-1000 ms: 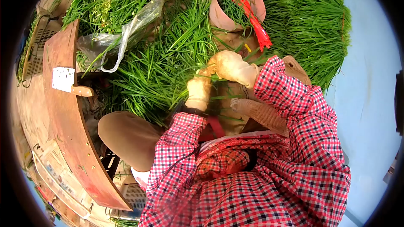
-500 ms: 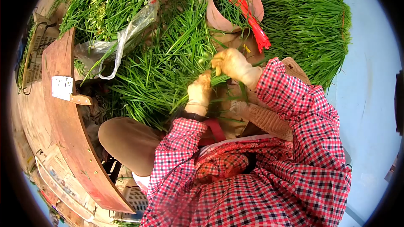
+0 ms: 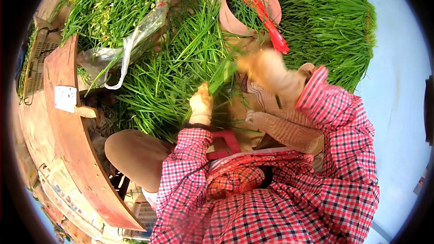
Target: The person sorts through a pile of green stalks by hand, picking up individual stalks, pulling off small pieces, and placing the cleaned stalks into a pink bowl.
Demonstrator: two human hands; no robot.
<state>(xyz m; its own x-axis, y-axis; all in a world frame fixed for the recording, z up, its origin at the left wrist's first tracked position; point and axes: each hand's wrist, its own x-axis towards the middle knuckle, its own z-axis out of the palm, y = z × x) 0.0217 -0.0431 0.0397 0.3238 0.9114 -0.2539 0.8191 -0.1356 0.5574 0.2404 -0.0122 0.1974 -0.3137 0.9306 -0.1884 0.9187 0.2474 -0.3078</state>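
Observation:
My left hand [image 3: 201, 105], in a pale, stained glove, is closed around a small bunch of chives [image 3: 220, 79], whose upper part sticks out toward the upper right. Up and to the right, my right hand [image 3: 267, 70], gloved too, is smeared by motion, so its fingers cannot be made out. It is close to the upper end of the bunch. Beneath and beyond my left hand spreads a loose heap of chives [image 3: 158, 81]. A pink bucket [image 3: 237, 27] holding green stalks and a bundle of red strips [image 3: 273, 36] stands just above my right hand.
At the upper right lie stacked, tied chives [image 3: 325, 22]. A plastic bag [image 3: 144, 29] of green trimmings is at the upper left. A cleaver [image 3: 68, 99] rests on the curved wooden board [image 3: 77, 153]. My bent knee [image 3: 133, 156] is beside the heap.
My hands have moved apart: the right has swung right and is now blurred, the left has shifted slightly left. More of the held bunch shows above my left hand.

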